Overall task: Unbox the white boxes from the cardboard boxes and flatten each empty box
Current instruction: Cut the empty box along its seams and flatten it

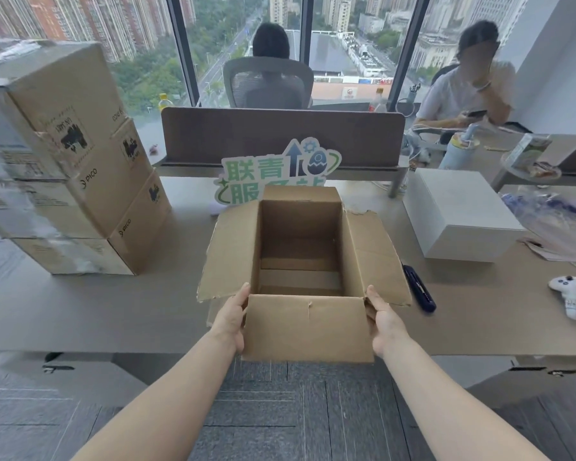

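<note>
An open cardboard box [308,327] stands at the desk's near edge, its four flaps spread and nothing inside it. My left hand [231,319] grips its near left corner, thumb up along the edge. My right hand [383,321] grips the near right corner the same way. A white box [459,214] sits on the desk to the right, apart from the open one. A stack of three taped cardboard boxes [80,168] marked PICO stands at the left.
A dark pen-like tool [419,287] lies just right of the open box, a white controller [569,294] further right. A green and white sign [280,174] stands behind the box. Two people sit beyond the brown divider [280,134]. Plastic wrap [552,207] lies at right.
</note>
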`<control>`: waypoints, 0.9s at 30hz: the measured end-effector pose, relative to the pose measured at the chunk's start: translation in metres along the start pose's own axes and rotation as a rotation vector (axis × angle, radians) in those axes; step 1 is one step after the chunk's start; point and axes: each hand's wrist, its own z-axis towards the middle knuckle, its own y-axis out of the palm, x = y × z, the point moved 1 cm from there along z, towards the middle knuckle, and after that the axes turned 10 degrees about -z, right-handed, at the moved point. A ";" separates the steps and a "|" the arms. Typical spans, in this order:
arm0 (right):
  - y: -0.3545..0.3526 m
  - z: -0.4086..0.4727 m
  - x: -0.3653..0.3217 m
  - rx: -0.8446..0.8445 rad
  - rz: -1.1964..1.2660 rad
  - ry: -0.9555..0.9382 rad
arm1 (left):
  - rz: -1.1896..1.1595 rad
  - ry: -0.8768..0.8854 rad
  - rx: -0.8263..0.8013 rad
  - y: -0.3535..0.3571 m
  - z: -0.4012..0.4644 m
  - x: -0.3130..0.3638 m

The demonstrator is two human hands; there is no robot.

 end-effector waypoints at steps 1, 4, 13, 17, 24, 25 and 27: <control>0.000 0.004 -0.001 0.017 -0.013 -0.003 | 0.005 0.003 0.007 0.001 0.003 0.001; 0.003 0.007 -0.006 0.054 -0.037 -0.044 | 0.042 0.033 0.038 0.001 0.010 0.007; 0.016 -0.030 -0.059 -0.023 -0.147 -0.384 | -0.039 0.234 0.065 0.021 -0.001 0.044; 0.028 -0.060 -0.104 -0.047 -0.270 -0.568 | -0.149 0.240 0.042 0.031 -0.009 0.057; 0.061 -0.138 -0.176 -0.153 -0.522 -0.880 | -0.264 0.193 -0.153 0.045 -0.031 0.090; 0.065 -0.151 -0.184 -0.176 -0.564 -0.927 | -0.270 0.208 -0.175 0.046 -0.033 0.097; 0.071 -0.169 -0.196 -0.208 -0.616 -0.999 | -0.276 0.240 -0.216 0.049 -0.038 0.110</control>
